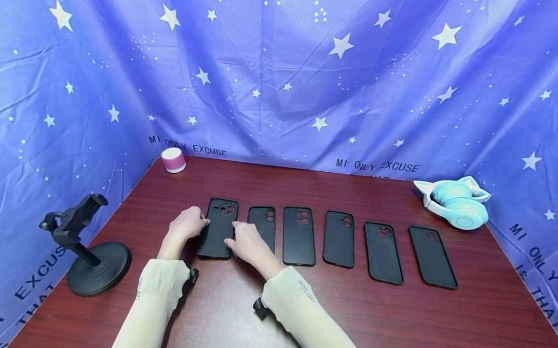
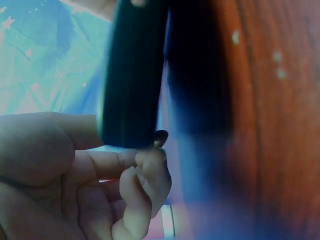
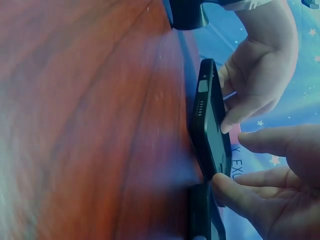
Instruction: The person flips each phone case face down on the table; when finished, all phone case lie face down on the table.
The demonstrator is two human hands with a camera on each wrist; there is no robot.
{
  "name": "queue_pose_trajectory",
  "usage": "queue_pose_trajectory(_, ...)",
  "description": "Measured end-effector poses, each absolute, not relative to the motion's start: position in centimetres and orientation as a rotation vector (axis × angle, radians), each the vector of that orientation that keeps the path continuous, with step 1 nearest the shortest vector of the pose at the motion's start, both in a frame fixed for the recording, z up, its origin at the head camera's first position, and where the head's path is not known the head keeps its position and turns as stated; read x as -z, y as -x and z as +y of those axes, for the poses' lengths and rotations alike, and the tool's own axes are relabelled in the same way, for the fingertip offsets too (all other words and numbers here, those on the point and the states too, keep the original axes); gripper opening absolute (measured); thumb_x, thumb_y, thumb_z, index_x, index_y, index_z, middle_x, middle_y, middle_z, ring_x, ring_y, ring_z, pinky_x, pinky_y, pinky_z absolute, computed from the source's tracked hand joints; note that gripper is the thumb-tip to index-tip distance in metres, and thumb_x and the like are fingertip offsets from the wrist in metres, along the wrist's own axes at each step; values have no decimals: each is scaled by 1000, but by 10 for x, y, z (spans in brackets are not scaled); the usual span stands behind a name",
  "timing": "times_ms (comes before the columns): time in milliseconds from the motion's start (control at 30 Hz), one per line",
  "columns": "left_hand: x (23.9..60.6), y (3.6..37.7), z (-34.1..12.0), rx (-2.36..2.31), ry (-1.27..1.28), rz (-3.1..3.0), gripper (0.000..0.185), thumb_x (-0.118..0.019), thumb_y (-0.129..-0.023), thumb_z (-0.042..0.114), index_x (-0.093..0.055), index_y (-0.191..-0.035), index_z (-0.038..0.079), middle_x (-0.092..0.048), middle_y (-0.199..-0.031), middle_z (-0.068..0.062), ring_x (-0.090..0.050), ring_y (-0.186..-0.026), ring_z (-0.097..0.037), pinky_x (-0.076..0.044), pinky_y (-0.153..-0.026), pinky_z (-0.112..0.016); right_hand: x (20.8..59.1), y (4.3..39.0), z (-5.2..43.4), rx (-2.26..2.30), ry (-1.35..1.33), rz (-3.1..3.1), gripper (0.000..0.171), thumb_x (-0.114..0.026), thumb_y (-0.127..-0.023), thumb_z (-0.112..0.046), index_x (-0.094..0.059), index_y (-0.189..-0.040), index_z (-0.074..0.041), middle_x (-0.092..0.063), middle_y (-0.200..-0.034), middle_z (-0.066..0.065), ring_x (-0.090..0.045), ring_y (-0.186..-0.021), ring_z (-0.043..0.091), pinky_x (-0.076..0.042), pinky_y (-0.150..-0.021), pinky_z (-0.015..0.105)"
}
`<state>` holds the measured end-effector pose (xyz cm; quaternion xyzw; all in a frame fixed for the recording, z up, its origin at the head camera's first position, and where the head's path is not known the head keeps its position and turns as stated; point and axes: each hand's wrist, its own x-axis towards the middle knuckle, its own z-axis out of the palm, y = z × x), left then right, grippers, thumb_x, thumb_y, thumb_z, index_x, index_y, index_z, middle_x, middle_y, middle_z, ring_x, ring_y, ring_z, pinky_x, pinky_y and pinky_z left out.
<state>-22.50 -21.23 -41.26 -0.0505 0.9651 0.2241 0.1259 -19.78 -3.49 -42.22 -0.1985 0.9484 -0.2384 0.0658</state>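
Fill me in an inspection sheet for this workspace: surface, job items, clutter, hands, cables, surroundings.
Surface: dark red table, with a pale glare between the forearms.
Job items: six black phone cases in a row, camera cutouts at the far end; the leftmost case is between the hands, the second case partly hidden by the right hand.
Clutter: phone stand at left, pink-and-white tub at far left, cat-ear headphones at far right.
Hands: left hand at the leftmost case's left edge, grip unclear; right hand at its right edge, thumb and fingers spread.
Cables: nothing seen.
Surroundings: blue curtain with white stars and dark lettering.
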Motion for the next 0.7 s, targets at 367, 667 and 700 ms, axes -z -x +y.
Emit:
queue_pose_trajectory(367,399,221,-224,-875,175,2761,33,-56,-97,16,-49,-66,8,-48,-60,0,-60,-51,-9,-55,-58,-28,425,192,-40,802,626,2855,49,-67,-91,-23,-56,-132,2,-65,-124,15,-61,-118,25,-50,-99,34)
queue_pose_trajectory(667,381,214,-229,-716,183,2849,39,-58,-95,22,-45,-59,14,-44,-53,4,-56,-53,-12,-43,-52,-27,427,190,-40,883,623,2819,49,-66,-91,-24,-55,-134,-1,-67,-122,13,-63,-116,24,-51,-99,34)
queue_pose_trajectory(700,380,213,-230,-695,186,2863,41,-58,-95,23,-43,-58,15,-42,-53,4,-53,-54,-13,-41,-52,-27,427,190,-40,898,631,2819,49,-66,-91,-24,-56,-133,-1,-68,-121,12,-64,-114,23,-51,-98,33)
